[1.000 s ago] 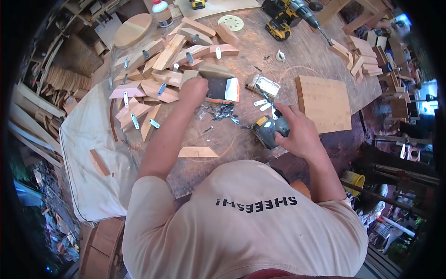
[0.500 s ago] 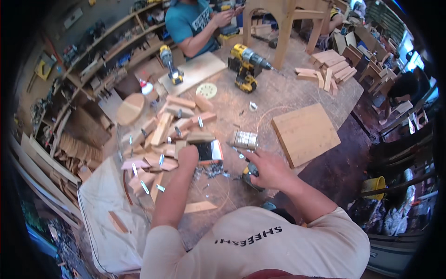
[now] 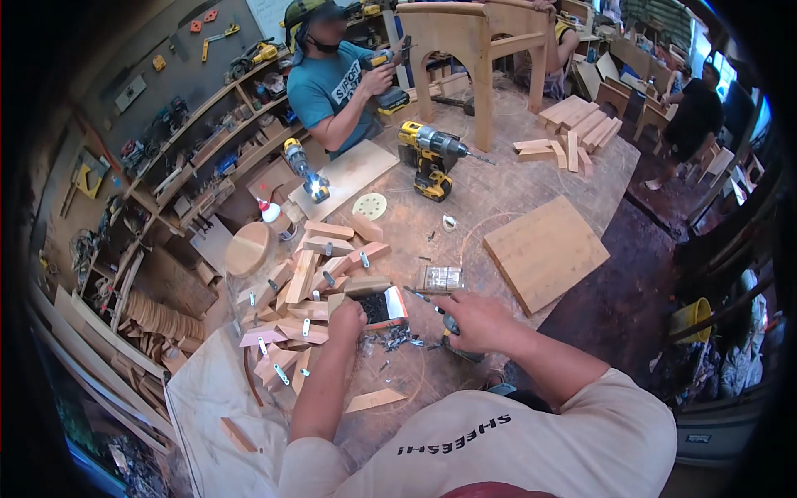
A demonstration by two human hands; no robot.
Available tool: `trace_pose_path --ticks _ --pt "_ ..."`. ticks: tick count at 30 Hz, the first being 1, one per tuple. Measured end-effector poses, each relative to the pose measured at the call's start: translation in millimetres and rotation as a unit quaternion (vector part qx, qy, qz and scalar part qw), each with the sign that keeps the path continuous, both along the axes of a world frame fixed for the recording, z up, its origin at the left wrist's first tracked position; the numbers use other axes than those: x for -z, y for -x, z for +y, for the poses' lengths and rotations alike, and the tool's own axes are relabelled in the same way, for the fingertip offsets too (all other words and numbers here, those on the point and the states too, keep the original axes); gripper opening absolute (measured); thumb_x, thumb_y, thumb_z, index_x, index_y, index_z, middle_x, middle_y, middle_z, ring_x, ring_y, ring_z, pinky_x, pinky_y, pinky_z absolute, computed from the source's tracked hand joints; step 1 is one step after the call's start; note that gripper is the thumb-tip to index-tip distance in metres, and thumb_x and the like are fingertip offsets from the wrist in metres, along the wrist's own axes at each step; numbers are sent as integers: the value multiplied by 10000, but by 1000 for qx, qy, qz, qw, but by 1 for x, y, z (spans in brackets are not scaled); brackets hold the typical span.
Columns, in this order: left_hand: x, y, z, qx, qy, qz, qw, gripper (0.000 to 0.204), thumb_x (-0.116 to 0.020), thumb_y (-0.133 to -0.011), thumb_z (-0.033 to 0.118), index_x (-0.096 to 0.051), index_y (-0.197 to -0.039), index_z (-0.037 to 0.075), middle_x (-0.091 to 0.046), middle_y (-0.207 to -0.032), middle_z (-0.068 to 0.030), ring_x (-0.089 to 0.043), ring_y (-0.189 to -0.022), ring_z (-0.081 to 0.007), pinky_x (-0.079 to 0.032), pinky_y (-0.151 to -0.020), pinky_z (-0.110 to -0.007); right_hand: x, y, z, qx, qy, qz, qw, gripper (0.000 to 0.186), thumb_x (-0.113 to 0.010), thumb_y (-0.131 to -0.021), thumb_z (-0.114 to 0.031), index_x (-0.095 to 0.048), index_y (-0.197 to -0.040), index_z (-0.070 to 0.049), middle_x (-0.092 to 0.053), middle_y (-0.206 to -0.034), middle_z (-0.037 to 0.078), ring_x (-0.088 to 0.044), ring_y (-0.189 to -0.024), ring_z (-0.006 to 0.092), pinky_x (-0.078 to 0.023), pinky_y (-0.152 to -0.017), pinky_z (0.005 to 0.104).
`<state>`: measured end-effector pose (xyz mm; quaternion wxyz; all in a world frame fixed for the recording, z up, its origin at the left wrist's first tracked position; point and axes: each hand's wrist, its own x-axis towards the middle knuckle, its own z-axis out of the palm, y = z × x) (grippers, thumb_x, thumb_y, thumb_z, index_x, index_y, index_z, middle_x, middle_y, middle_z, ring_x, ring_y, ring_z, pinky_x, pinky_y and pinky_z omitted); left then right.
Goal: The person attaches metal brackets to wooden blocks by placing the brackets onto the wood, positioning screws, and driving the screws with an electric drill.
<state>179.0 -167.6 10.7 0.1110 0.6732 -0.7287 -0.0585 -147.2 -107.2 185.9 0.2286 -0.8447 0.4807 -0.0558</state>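
Note:
My left hand (image 3: 349, 319) is closed beside a short tan wood block (image 3: 336, 305), at the left edge of an open box of dark screws (image 3: 375, 307); what its fingers grip is hidden. My right hand (image 3: 469, 319) grips a cordless driver (image 3: 448, 330), whose bit points up and left. Loose dark hardware (image 3: 394, 339) lies below the box, and a clear-topped container (image 3: 442, 278) sits above the driver. On the left, several angled wood pieces (image 3: 303, 274), some with small metal plates, lie heaped on the worktable (image 3: 411, 228).
A square board (image 3: 544, 253) sits at right. Beyond stand drills (image 3: 423, 166), stacked blocks (image 3: 581, 124), a wooden frame (image 3: 481, 41) and a co-worker in teal (image 3: 332, 91) holding a drill. Another person (image 3: 697, 116) is at right. Shelves (image 3: 207, 116) line the left, a glue bottle (image 3: 274, 216) nearby.
The view has tilted up, bringing the co-workers, shelves and frame into sight. Both my hands stay near the screw box and driver, with little visible movement.

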Motion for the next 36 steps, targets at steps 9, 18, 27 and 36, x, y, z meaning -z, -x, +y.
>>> trace_pose_path --ticks 9,18,27,36 --pt "-51 -29 46 -11 -130 201 971 128 -694 -752 128 -636 -805 27 -658 -723 -90 -633 -660 -169 -503 -633 -306 8 -5 -1 8 1 7 1000 650 -674 -711 -213 -450 -1314 -119 -556 -1140 161 -577 -1029 334 -487 -849 426" --pt "-33 -23 13 33 -29 318 947 141 -678 -798 90 -604 -906 35 -648 -784 -113 -631 -722 -191 -499 -669 -313 2 -15 -5 -9 0 -1 1000 661 -677 -687 -206 -462 -1304 -110 -559 -1149 157 -561 -1053 341 -474 -868 429" --pt "12 17 15 25 112 252 961 223 -592 -842 98 -639 -1058 123 -647 -958 -106 -627 -883 -297 -501 -773 -367 2 -8 -11 -38 -3 21 999 639 -669 -716 -254 -464 -1307 -122 -555 -1135 150 -564 -1040 341 -474 -864 434" --pt "13 24 15 -8 119 237 964 212 -586 -835 94 -673 -1023 140 -632 -928 -114 -612 -879 -317 -495 -765 -380 5 0 -7 -42 2 0 999 662 -663 -716 -252 -446 -1331 -140 -538 -1176 151 -552 -1071 338 -473 -877 433"
